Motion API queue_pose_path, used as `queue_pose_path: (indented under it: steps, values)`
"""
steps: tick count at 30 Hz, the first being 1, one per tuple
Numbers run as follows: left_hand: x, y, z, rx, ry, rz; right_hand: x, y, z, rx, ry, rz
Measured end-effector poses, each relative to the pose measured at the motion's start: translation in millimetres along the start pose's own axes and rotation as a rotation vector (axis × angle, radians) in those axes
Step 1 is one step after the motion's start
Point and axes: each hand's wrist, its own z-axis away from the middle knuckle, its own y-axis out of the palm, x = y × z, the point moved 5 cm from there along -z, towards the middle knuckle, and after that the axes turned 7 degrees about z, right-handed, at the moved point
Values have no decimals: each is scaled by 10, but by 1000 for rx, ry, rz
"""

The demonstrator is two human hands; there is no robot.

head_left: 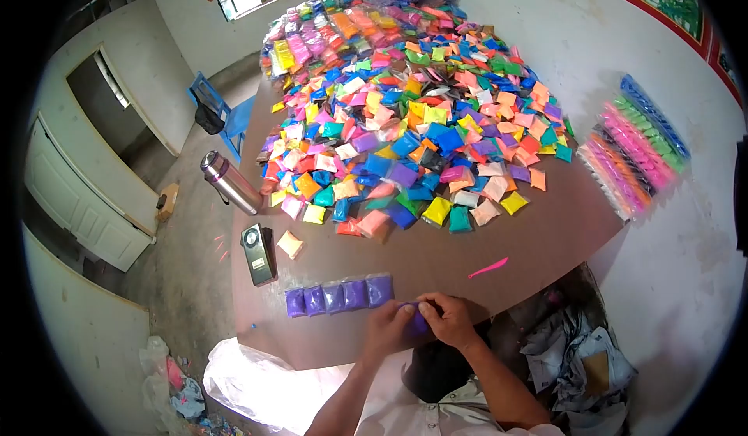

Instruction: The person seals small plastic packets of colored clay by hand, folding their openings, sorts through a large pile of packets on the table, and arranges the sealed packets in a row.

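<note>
Both of my hands are at the table's front edge, closed around a purple packet (418, 321). My left hand (388, 327) grips its left side and my right hand (449, 321) pinches its right side; the fingers cover much of it. Just left of my left hand, several purple packets (333, 297) lie side by side in a row on the brown table (312, 344). A pink plastic tool (488, 268) rests on the table to the upper right of my right hand.
A large heap of coloured packets (421, 140) covers the table's far part. At the left stand a metal flask (231, 183) and a black-and-silver device (258, 254), near a pale orange packet (290, 245). Bundled coloured strips (635, 151) lie at the right edge. A blue chair (234, 118) stands beyond.
</note>
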Motion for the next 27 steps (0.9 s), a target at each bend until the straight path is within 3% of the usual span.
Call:
queue_pose_path:
  steps: [8, 11, 19, 24, 27]
  values:
    - [-76, 33, 26, -9, -11, -29, -104, 6, 25, 11, 51, -72]
    - [19, 42, 3, 87, 10, -86, -122, -6, 27, -29, 79, -75]
    - [-115, 70, 37, 6, 10, 69, -17, 21, 4, 26, 15, -5]
    - [-149, 92, 34, 69, 4, -32, -148, -1, 38, -13, 167, -249]
    - [-83, 46, 21, 80, -20, -87, -63, -15, 30, 4, 193, -183]
